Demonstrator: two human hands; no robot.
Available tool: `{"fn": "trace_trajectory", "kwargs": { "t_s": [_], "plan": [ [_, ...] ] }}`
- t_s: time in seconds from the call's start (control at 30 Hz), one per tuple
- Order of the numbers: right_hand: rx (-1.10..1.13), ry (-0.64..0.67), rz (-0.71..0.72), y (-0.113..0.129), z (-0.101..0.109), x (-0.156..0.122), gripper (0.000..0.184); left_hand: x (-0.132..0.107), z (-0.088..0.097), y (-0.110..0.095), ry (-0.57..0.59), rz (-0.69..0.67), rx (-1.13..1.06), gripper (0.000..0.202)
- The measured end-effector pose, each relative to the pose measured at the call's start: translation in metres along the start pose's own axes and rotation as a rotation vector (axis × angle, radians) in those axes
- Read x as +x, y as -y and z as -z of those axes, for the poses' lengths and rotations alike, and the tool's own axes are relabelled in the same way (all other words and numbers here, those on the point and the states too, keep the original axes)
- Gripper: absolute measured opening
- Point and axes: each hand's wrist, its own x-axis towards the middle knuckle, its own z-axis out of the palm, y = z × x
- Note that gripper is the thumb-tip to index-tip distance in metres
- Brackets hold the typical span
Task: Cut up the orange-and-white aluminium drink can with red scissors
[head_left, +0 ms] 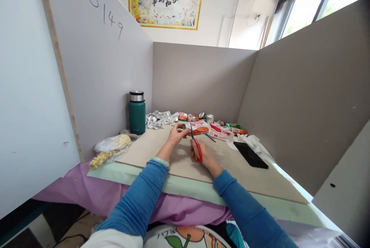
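Over the board, my left hand [176, 134] pinches the left end of an orange and white drink can [200, 127] lying on its side. My right hand [206, 154] grips scissors [199, 150] with red and yellow handles. Their blades point up and away, at the can's left end close to my left fingertips. Whether they touch or cut the metal is too small to tell. Just behind and to the right lie a thin dark tool [211, 138] and a red and white wrapper [220, 131].
A green thermos [137, 113] stands at the back left, beside crumpled silvery scraps [162, 117]. Several cans lie along the back. A black phone [250, 154] and white tissue [256, 144] are on the right. Bagged food [111, 149] lies left. Grey panels [202, 78] enclose the table.
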Motion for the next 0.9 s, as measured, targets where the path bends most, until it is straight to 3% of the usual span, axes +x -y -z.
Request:
{"fn": "trace_trajectory", "kwargs": {
  "t_s": [0.9],
  "plan": [
    [-0.229, -0.072, 0.050, 0.0011, -0.0027, 0.0019, 0.041, 0.0015, 0.0021, 0.0037, 0.012, -0.010, -0.001, 0.057]
  ]
}}
